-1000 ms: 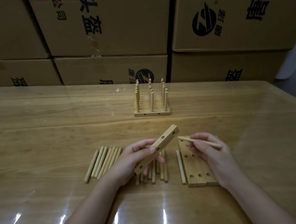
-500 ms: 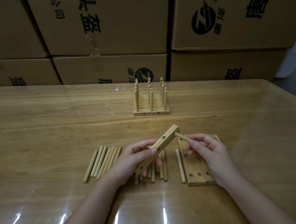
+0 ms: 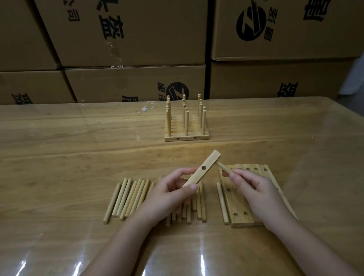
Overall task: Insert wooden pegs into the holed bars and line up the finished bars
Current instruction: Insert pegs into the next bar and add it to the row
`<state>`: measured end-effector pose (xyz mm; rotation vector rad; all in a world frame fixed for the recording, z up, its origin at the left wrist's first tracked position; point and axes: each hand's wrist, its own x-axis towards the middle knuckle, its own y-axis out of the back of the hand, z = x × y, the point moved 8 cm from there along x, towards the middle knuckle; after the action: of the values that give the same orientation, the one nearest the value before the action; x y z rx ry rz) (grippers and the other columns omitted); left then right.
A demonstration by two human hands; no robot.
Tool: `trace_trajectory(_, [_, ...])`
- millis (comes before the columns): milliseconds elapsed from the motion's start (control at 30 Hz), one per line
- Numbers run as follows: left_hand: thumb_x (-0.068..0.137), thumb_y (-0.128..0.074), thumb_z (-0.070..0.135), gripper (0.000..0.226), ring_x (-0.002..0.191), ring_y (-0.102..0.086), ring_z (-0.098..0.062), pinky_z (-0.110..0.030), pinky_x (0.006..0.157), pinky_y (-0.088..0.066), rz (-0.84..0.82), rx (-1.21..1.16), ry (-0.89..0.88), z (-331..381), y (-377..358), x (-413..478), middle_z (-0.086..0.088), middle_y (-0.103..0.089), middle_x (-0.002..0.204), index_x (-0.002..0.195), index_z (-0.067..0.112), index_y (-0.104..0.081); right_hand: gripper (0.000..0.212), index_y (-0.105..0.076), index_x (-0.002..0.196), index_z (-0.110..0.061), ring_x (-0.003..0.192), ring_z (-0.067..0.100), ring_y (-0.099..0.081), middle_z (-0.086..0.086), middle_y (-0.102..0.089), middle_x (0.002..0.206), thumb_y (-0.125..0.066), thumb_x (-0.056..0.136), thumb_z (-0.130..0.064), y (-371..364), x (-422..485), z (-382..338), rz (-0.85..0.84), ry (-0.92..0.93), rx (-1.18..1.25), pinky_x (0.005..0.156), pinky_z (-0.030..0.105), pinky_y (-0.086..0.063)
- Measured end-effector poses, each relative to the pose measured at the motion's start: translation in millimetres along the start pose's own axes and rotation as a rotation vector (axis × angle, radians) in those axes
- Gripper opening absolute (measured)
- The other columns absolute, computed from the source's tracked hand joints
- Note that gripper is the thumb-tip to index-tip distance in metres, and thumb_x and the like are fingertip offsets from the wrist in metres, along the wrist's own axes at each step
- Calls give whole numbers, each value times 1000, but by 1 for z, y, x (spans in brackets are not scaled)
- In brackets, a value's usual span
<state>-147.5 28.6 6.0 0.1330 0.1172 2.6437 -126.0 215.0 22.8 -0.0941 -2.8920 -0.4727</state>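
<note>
Left hand (image 3: 167,194) grips the pale wooden holed bar (image 3: 210,162), probably light and stiff, mid-length; right hand (image 3: 259,190) pinches a thin round wooden peg (image 3: 222,167).

You get a broad band of bare table (image 3: 71,157) running left to right between the pegged bars (image 3: 187,137) (upright pegs block a low pass there) and the near row: loose pegs (image 3: 127,198) at your left, flat holed bars (image 3: 234,205) at your right. Stacked cartons (image 3: 128,34) wall off the far edge.
</note>
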Motion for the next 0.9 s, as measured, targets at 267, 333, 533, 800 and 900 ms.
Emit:
trace_trajectory(267, [77,-66,52,47,65,-54,-8,-18,53,-44,6,78,-25,-5,-1,3,9,-57,71,123,49,-57,19,-66,92,-43,86,-12,-57,-28,-66,90,-50,92,-33,1,-1,1,12,-8,-60,67,8,-42])
trace_trajectory(333, [78,-67,51,47,65,-55,-7,-18,53,-44,9,82,-27,-5,-1,4,11,-58,70,124,49,-57,20,-68,90,-41,76,2,-60,-11,-69,85,-49,92,-35,2,-2,3,26,-14,-65,64,16,-43])
trace_trajectory(533, [78,-67,48,46,64,-56,-5,-18,52,-45,-1,72,-39,-2,-3,3,10,-58,68,123,51,-57,27,-70,81,-33,46,-1,-38,-12,-41,48,-46,93,-34,3,1,4,4,-42,-1,45,9,-32])
trace_trajectory(800, [80,-65,47,48,63,-56,-4,-19,53,-47,-13,104,-49,0,-5,2,8,-58,70,127,50,-54,30,-68,77,-30,47,-2,-36,-13,-35,48,-44,93,-37,3,0,7,-36,-83,48,55,3,-38])
trace_trajectory(900, [80,-64,49,44,64,-57,-5,-18,55,-47,20,135,-57,2,-3,2,10,-57,67,123,53,-56,26,-70,83,-37,49,4,-42,-2,-46,52,-45,88,-44,2,-1,3,-22,-40,-11,50,8,-36])
